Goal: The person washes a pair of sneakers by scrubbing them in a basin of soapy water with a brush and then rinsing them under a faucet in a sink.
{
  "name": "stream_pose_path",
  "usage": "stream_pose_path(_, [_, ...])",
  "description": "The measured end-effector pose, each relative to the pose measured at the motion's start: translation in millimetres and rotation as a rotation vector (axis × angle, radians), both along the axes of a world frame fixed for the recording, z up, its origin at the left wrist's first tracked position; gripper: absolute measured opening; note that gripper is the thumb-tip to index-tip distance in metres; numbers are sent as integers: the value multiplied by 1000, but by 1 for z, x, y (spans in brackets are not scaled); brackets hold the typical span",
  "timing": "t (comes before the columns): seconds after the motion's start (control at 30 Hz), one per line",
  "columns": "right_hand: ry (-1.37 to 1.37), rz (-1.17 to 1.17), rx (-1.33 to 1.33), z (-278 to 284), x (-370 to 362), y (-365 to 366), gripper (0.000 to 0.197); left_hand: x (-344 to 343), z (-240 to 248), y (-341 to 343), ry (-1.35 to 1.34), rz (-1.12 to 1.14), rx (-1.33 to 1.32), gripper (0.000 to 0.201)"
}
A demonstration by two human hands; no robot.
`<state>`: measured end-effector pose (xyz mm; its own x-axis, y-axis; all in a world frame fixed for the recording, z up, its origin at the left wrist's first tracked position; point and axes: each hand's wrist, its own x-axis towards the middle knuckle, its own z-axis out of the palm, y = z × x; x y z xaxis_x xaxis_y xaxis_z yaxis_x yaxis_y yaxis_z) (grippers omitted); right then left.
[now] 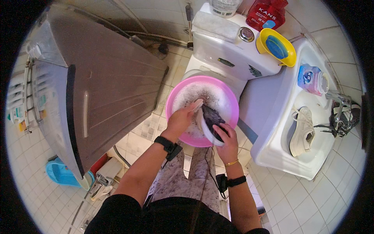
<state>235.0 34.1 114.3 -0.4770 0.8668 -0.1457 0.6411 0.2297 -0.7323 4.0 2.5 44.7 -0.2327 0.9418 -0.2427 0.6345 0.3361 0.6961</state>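
Observation:
A black shoe with a white sole (213,121) is tilted over a pink basin (170,113) of foamy water. My right hand (226,139) is closed round the shoe's near end. My left hand (180,121) is closed at the other side, by the sole, with a small pale piece (197,105) at its fingertips. I cannot make out whether that piece is a brush or part of the shoe. White suds (185,95) cover much of the water.
Behind the basin stands a white toilet (222,58), with a yellow container (290,58) and a red bottle (267,15) on its tank. The sink (280,158) at right holds a cream shoe (302,130), beside a dark shoe (346,119). A large brown-sided appliance (117,78) fills the left.

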Motion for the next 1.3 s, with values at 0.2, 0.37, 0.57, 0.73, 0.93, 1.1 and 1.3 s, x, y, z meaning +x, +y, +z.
stream_pose_path(0.2, [80,48,187,26,-2,-9,50,1,27,-28,-571,347,-455,64])
stream_pose_path(0.37, [83,192,341,68,0,-11,44,14,71,-18,-1078,588,-601,56])
stream_pose_path(0.57, [161,308,400,110,8,-16,41,23,115,-20,-1203,634,-494,34])
stream_pose_path(0.73, [257,311,406,134,26,-25,49,39,175,-24,-1148,602,-422,27])
stream_pose_path(0.93, [289,365,386,162,43,-29,54,49,195,-36,-1095,641,-382,28])
stream_pose_path(1.1, [304,329,413,155,51,-27,59,61,200,-37,-987,670,-334,39])
stream_pose_path(1.3, [387,248,429,164,61,-21,50,82,229,-38,-947,710,-287,46])
